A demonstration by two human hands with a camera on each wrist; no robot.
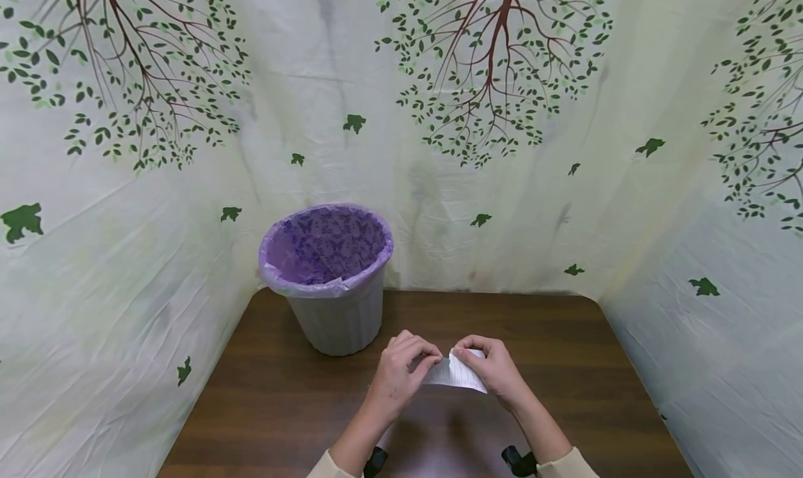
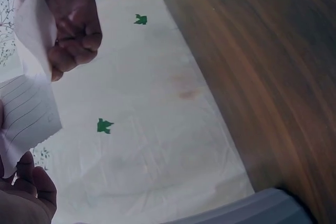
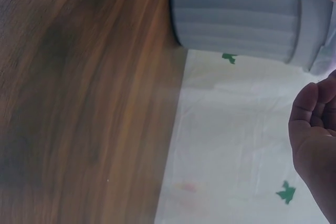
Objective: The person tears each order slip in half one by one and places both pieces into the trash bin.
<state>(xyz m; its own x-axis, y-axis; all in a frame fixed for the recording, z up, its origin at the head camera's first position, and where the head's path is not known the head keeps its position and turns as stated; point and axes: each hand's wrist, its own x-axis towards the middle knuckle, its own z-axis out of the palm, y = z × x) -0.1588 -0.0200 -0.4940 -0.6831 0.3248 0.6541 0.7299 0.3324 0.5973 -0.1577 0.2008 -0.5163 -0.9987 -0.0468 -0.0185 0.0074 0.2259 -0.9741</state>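
Over the table, both hands hold one small piece of white lined paper (image 1: 463,375). My left hand (image 1: 401,368) pinches its left end between thumb and fingertips. On the right, my right hand (image 1: 495,368) grips the other end, thumb on top. A notch shows in the paper's upper edge between the hands. In the left wrist view the paper (image 2: 31,108) is bent, with printed lines and a ragged edge, between the left hand (image 2: 29,192) and the right hand (image 2: 76,30). The right wrist view shows the right hand (image 3: 315,124) with curled fingers, its fingertips partly cut off.
A grey bin (image 1: 341,321) with a purple patterned liner (image 1: 326,248) stands at the table's back left, just beyond the left hand. The brown wooden table (image 1: 502,318) meets white cloth walls (image 1: 426,241) printed with trees and green birds.
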